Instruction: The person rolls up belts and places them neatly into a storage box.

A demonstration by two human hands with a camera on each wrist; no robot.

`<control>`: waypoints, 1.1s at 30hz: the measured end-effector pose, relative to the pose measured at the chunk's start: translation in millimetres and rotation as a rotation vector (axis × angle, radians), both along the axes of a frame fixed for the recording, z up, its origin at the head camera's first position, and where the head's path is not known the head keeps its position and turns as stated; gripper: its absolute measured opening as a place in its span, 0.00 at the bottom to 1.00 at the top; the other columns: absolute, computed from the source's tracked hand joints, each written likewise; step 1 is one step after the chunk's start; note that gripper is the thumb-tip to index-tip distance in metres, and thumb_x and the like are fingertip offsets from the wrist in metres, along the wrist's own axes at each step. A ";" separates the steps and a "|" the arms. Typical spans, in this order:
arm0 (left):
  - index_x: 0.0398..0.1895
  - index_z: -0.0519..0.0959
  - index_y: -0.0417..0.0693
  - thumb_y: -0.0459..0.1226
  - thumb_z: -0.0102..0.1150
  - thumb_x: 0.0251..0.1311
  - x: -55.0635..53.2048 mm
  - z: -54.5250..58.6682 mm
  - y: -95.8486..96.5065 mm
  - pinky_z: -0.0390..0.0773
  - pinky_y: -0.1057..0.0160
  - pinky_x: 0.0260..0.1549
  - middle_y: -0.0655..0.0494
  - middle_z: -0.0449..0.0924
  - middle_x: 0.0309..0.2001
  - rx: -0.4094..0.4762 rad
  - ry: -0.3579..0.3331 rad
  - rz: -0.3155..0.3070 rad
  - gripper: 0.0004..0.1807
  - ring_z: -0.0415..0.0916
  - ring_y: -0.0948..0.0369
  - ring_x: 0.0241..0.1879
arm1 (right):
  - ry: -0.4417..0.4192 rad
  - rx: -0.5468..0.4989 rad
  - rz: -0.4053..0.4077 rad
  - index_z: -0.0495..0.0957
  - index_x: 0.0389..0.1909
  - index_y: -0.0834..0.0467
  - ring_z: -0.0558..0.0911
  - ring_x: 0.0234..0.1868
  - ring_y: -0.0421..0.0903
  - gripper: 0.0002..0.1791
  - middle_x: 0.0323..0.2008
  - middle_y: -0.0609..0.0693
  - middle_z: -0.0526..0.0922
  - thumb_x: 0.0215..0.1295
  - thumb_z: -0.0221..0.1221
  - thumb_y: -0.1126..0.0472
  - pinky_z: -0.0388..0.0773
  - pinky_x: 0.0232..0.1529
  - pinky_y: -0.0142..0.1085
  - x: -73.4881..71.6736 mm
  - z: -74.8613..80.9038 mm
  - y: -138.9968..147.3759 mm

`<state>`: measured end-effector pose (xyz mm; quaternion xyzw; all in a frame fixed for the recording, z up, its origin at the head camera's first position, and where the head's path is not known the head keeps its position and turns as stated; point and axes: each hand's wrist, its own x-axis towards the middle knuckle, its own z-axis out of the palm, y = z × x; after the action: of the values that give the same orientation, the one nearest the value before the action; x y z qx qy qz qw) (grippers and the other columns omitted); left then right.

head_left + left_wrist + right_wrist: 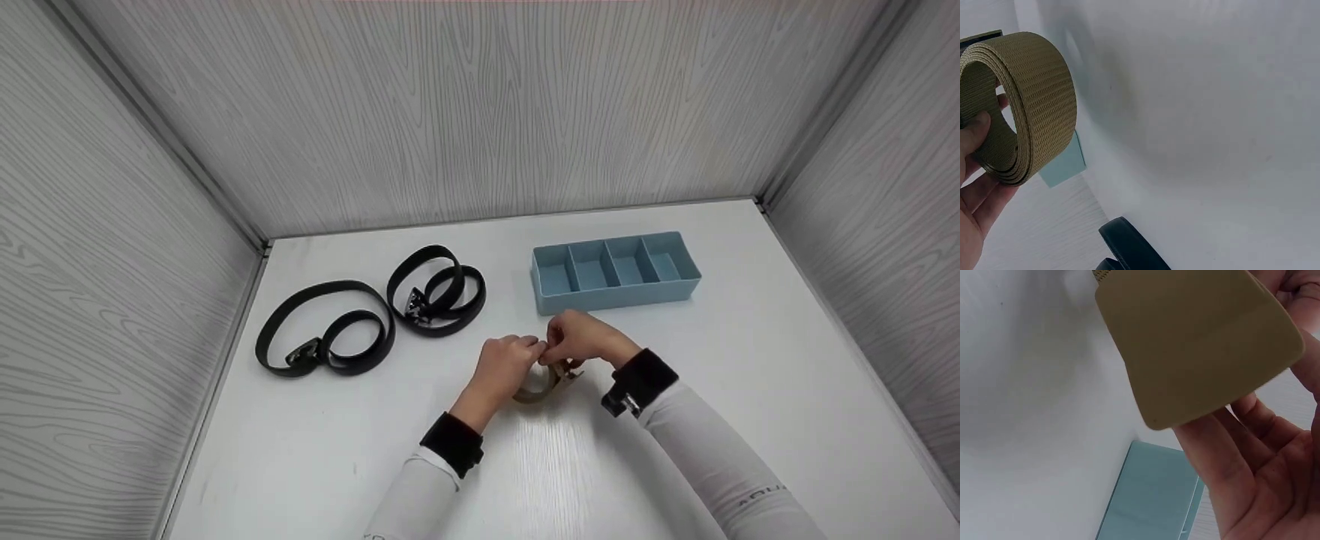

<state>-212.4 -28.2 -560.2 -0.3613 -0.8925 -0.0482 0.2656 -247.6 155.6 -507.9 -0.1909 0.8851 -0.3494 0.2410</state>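
A tan woven webbing belt (pixel 534 395), rolled into a coil of several layers, is between my two hands, close over the white table. My left hand (pixel 508 365) grips the coil (pixel 1053 101); in the left wrist view its thumb lies inside the ring and other fingers bear on the outside. At the coil's right side, my right hand (pixel 583 337) holds the belt by its flat tan buckle (pixel 1202 343). Fingers (pixel 1216 455) show behind the buckle's lower edge in the right wrist view. Both hands meet at the top of the roll.
Just beyond the right hand stands a blue box (pixel 616 298) with several compartments. Two black belts lie loosely looped on the left, one farther left (pixel 270 330) and one nearer the middle (pixel 469 311). Grained panels (pixel 480 112) enclose the table's back and sides.
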 end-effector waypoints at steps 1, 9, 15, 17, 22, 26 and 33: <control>0.32 0.84 0.54 0.36 0.62 0.61 -0.2 0.8 0.2 0.72 0.63 0.13 0.63 0.82 0.29 -0.003 -0.001 0.001 0.03 0.77 0.61 0.20 | -0.010 -0.009 -0.014 0.77 0.24 0.59 0.82 0.22 0.48 0.14 0.20 0.48 0.79 0.52 0.72 0.57 0.79 0.23 0.37 1.2 -0.2 -0.4; 0.30 0.84 0.51 0.41 0.66 0.59 -1.7 7.0 6.0 0.75 0.64 0.17 0.61 0.81 0.27 0.036 -0.059 0.031 0.05 0.78 0.62 0.22 | -0.005 -0.116 -0.083 0.74 0.34 0.61 0.80 0.21 0.43 0.14 0.28 0.53 0.85 0.54 0.69 0.60 0.74 0.20 0.34 10.0 -6.6 5.0; 0.42 0.84 0.49 0.43 0.67 0.60 -4.7 12.2 9.2 0.79 0.62 0.25 0.58 0.83 0.37 0.049 -0.224 0.082 0.11 0.81 0.61 0.33 | 0.053 -0.105 -0.108 0.75 0.34 0.61 0.82 0.23 0.43 0.13 0.26 0.54 0.84 0.54 0.69 0.63 0.76 0.22 0.35 13.6 -0.3 16.2; 0.50 0.82 0.46 0.41 0.65 0.60 -6.3 12.0 8.7 0.80 0.61 0.31 0.55 0.83 0.42 0.047 -0.293 0.111 0.16 0.82 0.59 0.39 | 0.068 -0.079 -0.130 0.76 0.37 0.61 0.82 0.22 0.43 0.13 0.25 0.52 0.83 0.54 0.69 0.64 0.77 0.23 0.36 13.1 4.6 23.6; 0.64 0.71 0.38 0.34 0.61 0.57 -11.5 10.1 7.5 0.78 0.58 0.45 0.48 0.78 0.56 -0.012 -0.380 0.164 0.30 0.78 0.54 0.53 | 0.088 -0.047 -0.187 0.78 0.50 0.60 0.83 0.22 0.45 0.19 0.25 0.53 0.84 0.56 0.67 0.64 0.78 0.24 0.38 6.0 19.6 49.8; 0.67 0.69 0.41 0.35 0.60 0.60 -18.6 11.0 13.1 0.73 0.56 0.54 0.46 0.72 0.63 -0.125 -0.394 0.191 0.30 0.70 0.53 0.62 | 0.123 -0.023 -0.243 0.76 0.60 0.60 0.83 0.25 0.45 0.25 0.33 0.58 0.85 0.60 0.65 0.63 0.78 0.27 0.37 -3.5 32.2 70.2; 0.70 0.67 0.44 0.36 0.58 0.63 -34.2 17.7 29.7 0.69 0.52 0.58 0.47 0.65 0.69 -0.206 -0.409 0.214 0.30 0.63 0.51 0.68 | 0.280 0.001 -0.398 0.74 0.62 0.61 0.84 0.36 0.51 0.26 0.42 0.63 0.83 0.63 0.62 0.62 0.78 0.32 0.39 -22.9 50.6 92.1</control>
<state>-246.6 1.5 -542.6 -0.2724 -0.9611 -0.0007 0.0449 -270.5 247.6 -457.3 -0.0593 0.9302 -0.3597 0.0426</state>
